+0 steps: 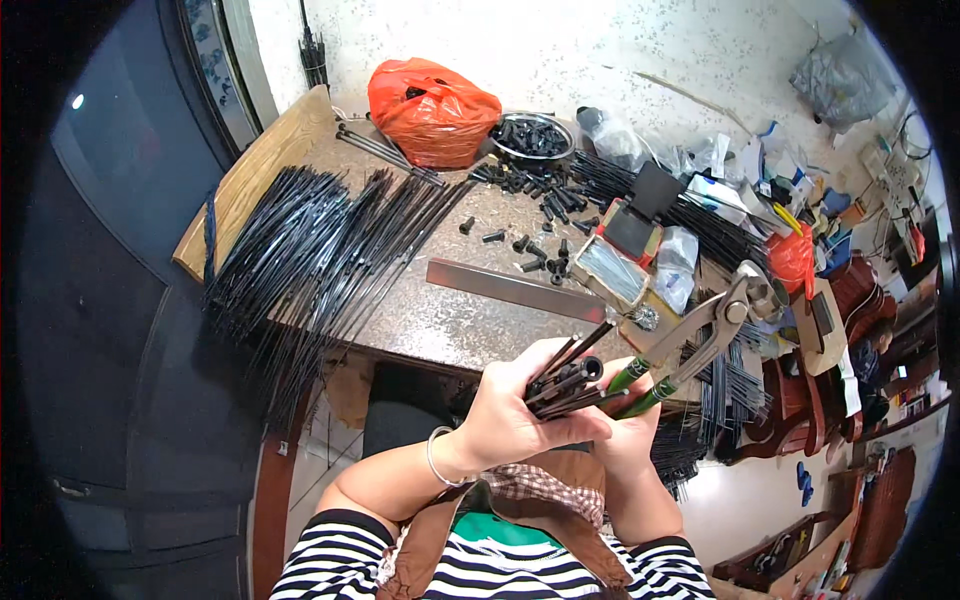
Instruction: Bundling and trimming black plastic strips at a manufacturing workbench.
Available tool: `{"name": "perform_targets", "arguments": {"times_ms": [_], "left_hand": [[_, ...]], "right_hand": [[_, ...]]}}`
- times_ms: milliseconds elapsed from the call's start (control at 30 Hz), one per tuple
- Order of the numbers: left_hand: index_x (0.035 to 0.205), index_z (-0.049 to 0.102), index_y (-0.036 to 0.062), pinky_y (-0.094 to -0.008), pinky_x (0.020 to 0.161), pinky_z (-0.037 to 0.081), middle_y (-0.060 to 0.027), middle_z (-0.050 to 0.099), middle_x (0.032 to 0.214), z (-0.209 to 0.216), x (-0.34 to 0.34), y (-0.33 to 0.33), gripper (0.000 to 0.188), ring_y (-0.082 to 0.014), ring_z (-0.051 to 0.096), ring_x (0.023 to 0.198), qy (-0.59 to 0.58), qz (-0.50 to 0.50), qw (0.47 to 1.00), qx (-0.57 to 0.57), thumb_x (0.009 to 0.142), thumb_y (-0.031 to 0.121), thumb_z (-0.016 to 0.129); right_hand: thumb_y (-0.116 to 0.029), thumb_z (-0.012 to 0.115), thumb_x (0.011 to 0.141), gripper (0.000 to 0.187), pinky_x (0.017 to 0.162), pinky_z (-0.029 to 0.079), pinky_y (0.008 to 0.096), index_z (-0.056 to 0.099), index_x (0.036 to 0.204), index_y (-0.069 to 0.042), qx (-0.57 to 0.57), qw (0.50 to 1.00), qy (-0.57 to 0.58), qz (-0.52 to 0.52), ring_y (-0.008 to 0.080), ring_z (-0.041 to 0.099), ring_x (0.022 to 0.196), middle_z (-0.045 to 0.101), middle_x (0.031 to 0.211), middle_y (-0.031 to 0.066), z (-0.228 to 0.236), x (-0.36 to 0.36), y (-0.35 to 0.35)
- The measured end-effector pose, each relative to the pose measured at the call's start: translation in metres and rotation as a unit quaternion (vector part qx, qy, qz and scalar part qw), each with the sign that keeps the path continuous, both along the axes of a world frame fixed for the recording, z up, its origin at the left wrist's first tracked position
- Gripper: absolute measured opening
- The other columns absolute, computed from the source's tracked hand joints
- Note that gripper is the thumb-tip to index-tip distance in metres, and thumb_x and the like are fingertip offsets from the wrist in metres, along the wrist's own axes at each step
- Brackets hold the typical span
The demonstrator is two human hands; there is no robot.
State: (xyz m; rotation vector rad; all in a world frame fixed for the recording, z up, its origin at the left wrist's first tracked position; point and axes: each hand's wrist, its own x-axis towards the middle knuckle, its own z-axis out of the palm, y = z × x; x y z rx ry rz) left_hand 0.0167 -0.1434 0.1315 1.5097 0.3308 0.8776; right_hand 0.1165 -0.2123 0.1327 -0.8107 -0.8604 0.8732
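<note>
In front of my chest, my left hand (503, 408) is closed round a bundle of thin black rods (562, 384), which look like umbrella ribs. A round hollow tube end shows among them. My right hand (630, 440) grips a pair of pliers (641, 396) by its green handles. The pliers' metal head points up and to the right, apart from the rods. My two hands are close together, the left thumb reaching toward the right hand. Just beyond them lies a long flat metal bar (515, 289) on the speckled table (440, 325).
A large pile of black rods (310, 240) overhangs the table's left side. Small black fittings (530, 245) lie scattered near a metal bowl (533, 135) and an orange plastic bag (434, 112). At right sit an open box of thin pins (612, 271) and more rods (735, 385).
</note>
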Motion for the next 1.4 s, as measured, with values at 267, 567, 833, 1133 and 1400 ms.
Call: {"name": "perform_targets", "arguments": {"times_ms": [267,567,833,1133,1400], "left_hand": [[0.1,0.041,-0.0028,-0.0171,0.057,0.038,0.0014,0.05,0.069,0.001,-0.007,-0.008,0.065,-0.0039,0.044,0.061,0.012,0.103,0.991,0.089,0.05,0.022,0.074],[0.101,0.042,-0.0015,-0.0178,0.055,0.036,0.0024,0.047,0.063,0.002,-0.033,0.023,0.049,-0.0044,0.042,0.057,-0.065,-0.036,0.996,0.044,0.061,0.012,0.067],[0.103,0.04,-0.0074,-0.0135,0.038,0.027,0.0052,0.042,0.052,0.0,-0.06,0.054,0.067,-0.0012,0.039,0.046,-0.071,0.005,0.997,0.023,0.046,0.005,0.073],[0.074,0.051,-0.0013,-0.0146,0.04,0.027,0.0034,0.044,0.056,0.016,-0.064,0.024,0.028,-0.001,0.036,0.048,-0.027,0.125,0.991,0.029,0.053,0.005,0.068],[0.066,0.047,0.0033,-0.0161,0.04,0.027,0.0041,0.042,0.053,0.006,-0.059,0.036,0.025,-0.0014,0.035,0.046,-0.019,0.161,0.983,0.088,0.055,0.01,0.068]], "right_hand": [[0.006,0.056,0.064,0.019,0.064,0.041,0.0242,0.044,0.077,0.0,0.021,0.997,-0.047,-0.05,0.013,0.05,0.07,0.05,0.075,0.0076,0.003,-0.013,-0.004],[-0.008,0.052,0.07,0.017,0.043,0.038,0.0204,0.042,0.081,0.0,-0.138,0.985,-0.003,0.101,0.012,0.048,0.052,0.046,0.07,0.0067,0.016,0.003,0.001],[-0.01,0.045,0.076,0.027,0.063,0.04,0.0215,0.045,0.101,0.001,-0.304,0.859,-0.269,0.311,0.0075,0.05,0.069,0.054,0.077,0.0047,0.021,-0.015,-0.024],[-0.014,0.04,0.079,0.045,0.067,0.04,0.0252,0.024,0.119,0.0,-0.351,0.801,-0.096,0.475,0.0122,0.048,0.077,0.051,0.088,0.0083,0.019,0.001,-0.023],[0.0,0.045,0.07,0.04,0.066,0.042,0.0282,0.037,0.11,-0.003,-0.261,0.729,-0.619,0.133,0.0258,0.054,0.077,0.051,0.092,0.0182,0.031,-0.011,-0.025]]}}
